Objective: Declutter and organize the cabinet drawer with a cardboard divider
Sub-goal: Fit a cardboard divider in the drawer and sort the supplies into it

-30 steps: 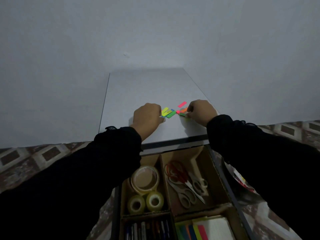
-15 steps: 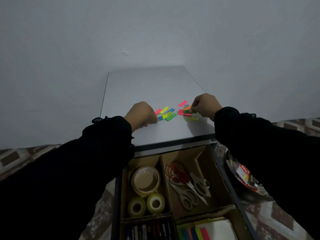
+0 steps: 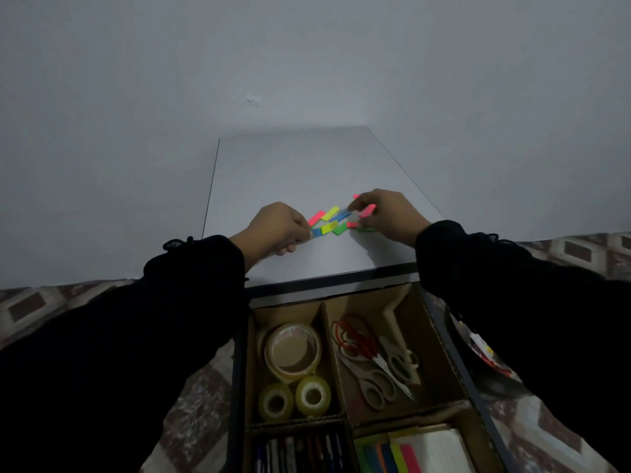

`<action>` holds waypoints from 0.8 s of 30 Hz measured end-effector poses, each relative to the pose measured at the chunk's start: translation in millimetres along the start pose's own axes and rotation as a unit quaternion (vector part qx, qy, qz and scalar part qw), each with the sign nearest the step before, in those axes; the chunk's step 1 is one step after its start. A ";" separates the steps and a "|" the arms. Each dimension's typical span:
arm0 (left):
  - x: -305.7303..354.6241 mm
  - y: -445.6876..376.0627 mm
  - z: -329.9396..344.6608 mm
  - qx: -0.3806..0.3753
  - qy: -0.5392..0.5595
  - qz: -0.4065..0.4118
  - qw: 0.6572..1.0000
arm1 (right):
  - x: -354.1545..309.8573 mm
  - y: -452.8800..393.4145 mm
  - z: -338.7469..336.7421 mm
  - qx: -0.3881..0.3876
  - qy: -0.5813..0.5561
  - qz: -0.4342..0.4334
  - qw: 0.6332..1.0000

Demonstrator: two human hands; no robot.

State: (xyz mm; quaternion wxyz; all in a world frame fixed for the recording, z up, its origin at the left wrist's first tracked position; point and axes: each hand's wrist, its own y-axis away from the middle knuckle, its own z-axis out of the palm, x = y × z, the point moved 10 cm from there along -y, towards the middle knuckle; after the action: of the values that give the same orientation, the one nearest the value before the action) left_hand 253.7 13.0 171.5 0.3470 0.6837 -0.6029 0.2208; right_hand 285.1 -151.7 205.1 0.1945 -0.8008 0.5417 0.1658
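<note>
Several small coloured sticky flags (image 3: 330, 222) lie scattered on the white cabinet top (image 3: 307, 172). My left hand (image 3: 278, 228) has curled fingers and pinches the blue flag at the left end of the cluster. My right hand (image 3: 386, 215) pinches a pink flag (image 3: 367, 210) just above the surface, at the cluster's right side. Below, the open drawer holds a cardboard divider (image 3: 329, 353). Tape rolls (image 3: 293, 349) fill its left compartment, scissors (image 3: 372, 356) the right one, pens (image 3: 297, 452) the front left, and a sticky-flag pad (image 3: 392, 457) the front right.
The cabinet stands against a plain grey wall. A patterned floor (image 3: 573, 249) shows on both sides. A dark round container (image 3: 485, 363) with packets sits right of the drawer. The drawer's dark front edge (image 3: 327, 285) lies under my wrists.
My left hand moved right and took hold of the blue flag. My right hand has lifted a pink flag from the cluster. The view shifted slightly.
</note>
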 end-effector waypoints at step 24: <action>-3.7 15.6 15.0 -0.004 0.256 -0.035 0.966 | 7.1 29.1 39.6 0.017 -0.491 0.191 0.850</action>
State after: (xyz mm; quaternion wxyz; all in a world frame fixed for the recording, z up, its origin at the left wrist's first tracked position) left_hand 236.1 3.9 162.1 0.5004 0.6233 -0.4706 0.3737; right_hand 258.4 -147.8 163.5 0.4128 -0.4930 0.5205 0.5618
